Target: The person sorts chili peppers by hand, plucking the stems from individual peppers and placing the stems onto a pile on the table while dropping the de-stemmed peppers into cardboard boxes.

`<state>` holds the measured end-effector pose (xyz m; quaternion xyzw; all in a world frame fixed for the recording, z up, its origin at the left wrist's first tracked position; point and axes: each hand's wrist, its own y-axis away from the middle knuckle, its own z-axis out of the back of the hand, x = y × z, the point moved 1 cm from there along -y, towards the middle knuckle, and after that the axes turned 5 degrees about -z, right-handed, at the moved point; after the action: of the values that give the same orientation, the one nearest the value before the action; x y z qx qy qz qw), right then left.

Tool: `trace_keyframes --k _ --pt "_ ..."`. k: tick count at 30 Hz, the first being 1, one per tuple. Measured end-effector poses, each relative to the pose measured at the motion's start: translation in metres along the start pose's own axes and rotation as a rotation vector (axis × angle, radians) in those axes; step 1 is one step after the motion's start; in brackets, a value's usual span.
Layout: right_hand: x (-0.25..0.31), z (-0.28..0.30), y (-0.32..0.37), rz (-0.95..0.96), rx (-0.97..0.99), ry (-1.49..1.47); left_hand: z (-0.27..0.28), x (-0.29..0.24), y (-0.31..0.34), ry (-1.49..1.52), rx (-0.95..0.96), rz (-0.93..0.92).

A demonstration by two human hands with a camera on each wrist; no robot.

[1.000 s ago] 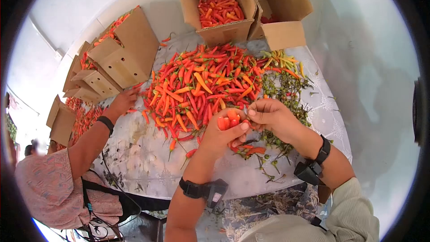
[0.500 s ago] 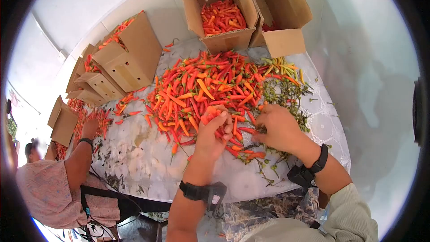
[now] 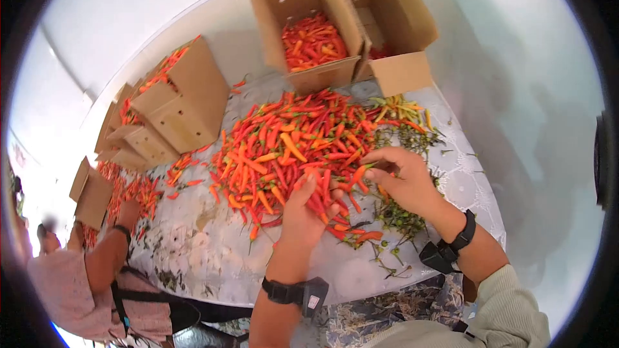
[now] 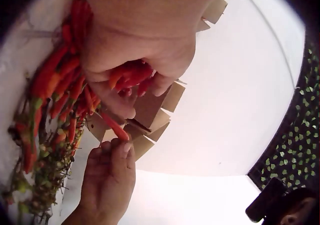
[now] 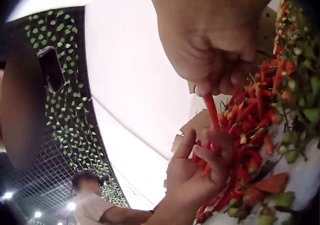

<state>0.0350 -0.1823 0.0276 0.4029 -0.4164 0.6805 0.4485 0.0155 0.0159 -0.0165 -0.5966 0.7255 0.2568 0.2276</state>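
Observation:
In the head view the left hand [image 3: 302, 214] holds several red chilies in its curled fingers, over the near edge of a large pile of red and orange chilies [image 3: 284, 135]. In the left wrist view these held chilies [image 4: 131, 76] show between palm and fingers. Just to the right, the right hand [image 3: 410, 183] pinches one chili [image 3: 360, 175] by its end. The right wrist view shows that chili [image 5: 211, 111] hanging from thumb and fingers, its lower end by the left hand [image 5: 197, 172].
Green stems [image 3: 400, 216] lie right of the pile, yellow-green chilies [image 3: 403, 109] behind them. A box of chilies [image 3: 322, 77] and a second box [image 3: 403, 74] stand at the back; more boxes [image 3: 187, 113] stand left. Another person [image 3: 97, 283] reaches into chilies at the left.
The right hand has come up from beside the pile's near right edge and now pinches a chili. The left hand's fingers have loosened somewhat around its chilies.

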Motion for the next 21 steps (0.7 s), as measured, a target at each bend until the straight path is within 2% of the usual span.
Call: trace_keyframes --k 1,5,7,10,12,13,21 --pt "0.004 0.003 0.001 -0.097 0.059 -0.098 0.0 0.001 0.0 -0.046 -0.006 -0.008" --pt "-0.02 -0.01 -0.003 -0.064 0.258 -0.452 0.001 0.005 0.003 -0.244 0.022 0.007" --pt "-0.024 -0.015 -0.004 -0.065 0.279 -0.402 -0.009 0.007 0.004 -0.291 -0.01 0.048" --pt "-0.019 -0.01 0.004 -0.047 0.193 -0.276 -0.015 0.007 0.006 -0.247 0.086 0.138" --pt "-0.012 -0.014 0.004 -0.015 0.17 -0.184 -0.016 0.007 0.006 -0.23 0.144 0.138" --pt "-0.017 -0.017 0.002 -0.027 0.181 -0.305 -0.014 0.006 0.008 -0.221 0.163 0.14" --pt "-0.018 -0.018 0.002 -0.017 0.148 -0.195 -0.015 0.006 0.007 -0.373 0.054 0.032"
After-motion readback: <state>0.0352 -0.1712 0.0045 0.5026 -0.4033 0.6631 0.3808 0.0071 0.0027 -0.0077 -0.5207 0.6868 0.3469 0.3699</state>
